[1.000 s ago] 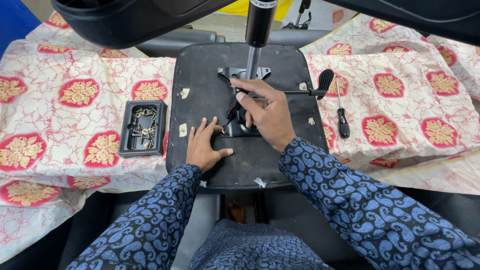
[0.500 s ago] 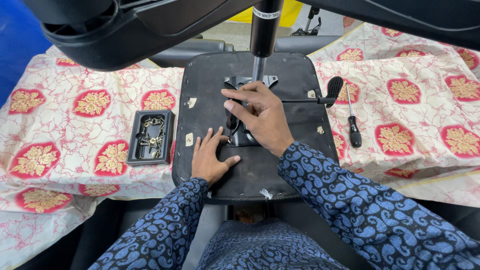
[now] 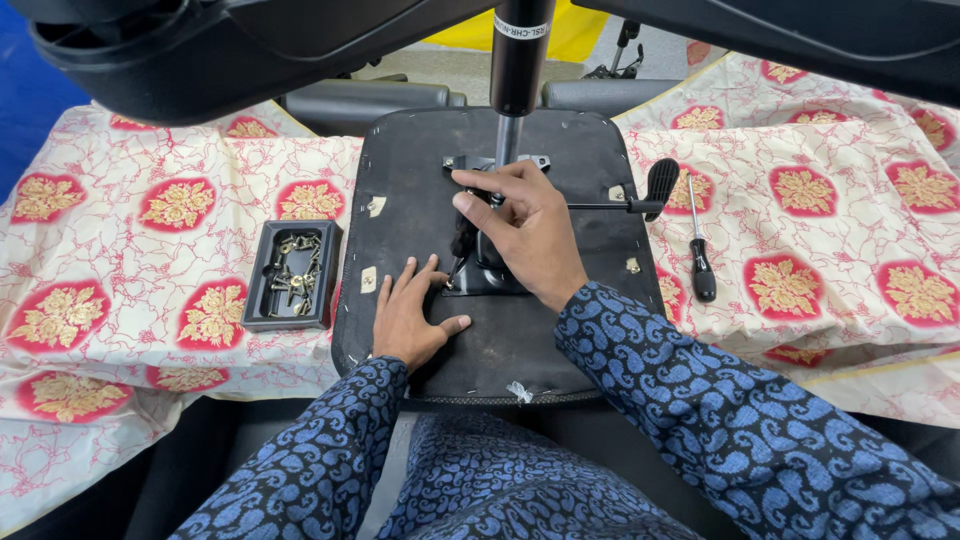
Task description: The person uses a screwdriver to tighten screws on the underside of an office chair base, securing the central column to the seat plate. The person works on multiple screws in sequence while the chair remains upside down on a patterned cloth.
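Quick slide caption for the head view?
Left hand flat on upturned chair seat, right hand on its mechanism; screwdriver nearby.

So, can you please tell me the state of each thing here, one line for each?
left hand: flat, fingers spread, pressing on the seat underside.
right hand: closed around a tool at the metal mechanism.
seat underside: turned upside down, lying on the patterned cloth.
metal mechanism: sitting on the seat underside, gas column attached.
lever: sticking out to the side.
screwdriver: lying unused on the cloth.
black tray: open, holding screws.
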